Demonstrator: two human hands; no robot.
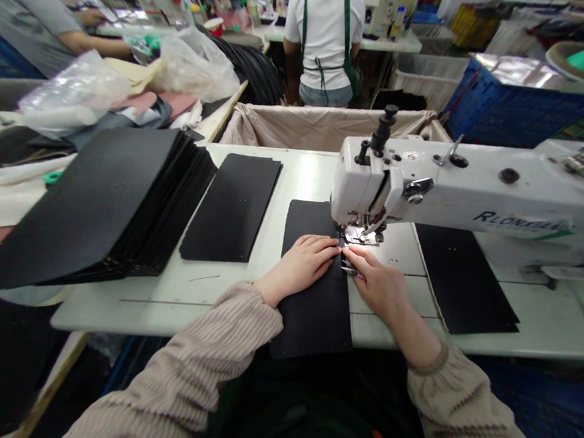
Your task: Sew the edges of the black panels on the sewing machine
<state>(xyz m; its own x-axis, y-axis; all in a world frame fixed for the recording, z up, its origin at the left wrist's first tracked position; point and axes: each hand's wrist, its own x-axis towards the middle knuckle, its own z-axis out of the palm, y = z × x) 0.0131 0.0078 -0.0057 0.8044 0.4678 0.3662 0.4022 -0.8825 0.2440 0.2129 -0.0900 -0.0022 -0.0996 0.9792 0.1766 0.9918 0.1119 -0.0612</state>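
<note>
A black panel (pixel 314 321) lies partly under the needle area of a white sewing machine (pixel 469 180), its near end at the table's front edge. My left hand (pixel 302 266) rests flat on the panel, fingers stretched toward the presser foot (pixel 360 234). Beside the panel's right edge is my right hand (pixel 379 281), its fingertips near the foot and a small metal tool (pixel 349 269) held under its fingers. The fingertips of both hands nearly meet in front of the foot.
Left of the panel lies another black stack (pixel 234 206), then a tall pile of black sheets (pixel 90 193). More black pieces (pixel 463 277) lie right, beyond the machine head. Behind the table are a fabric-lined bin (pixel 290 122), a blue crate (pixel 494 105) and two people.
</note>
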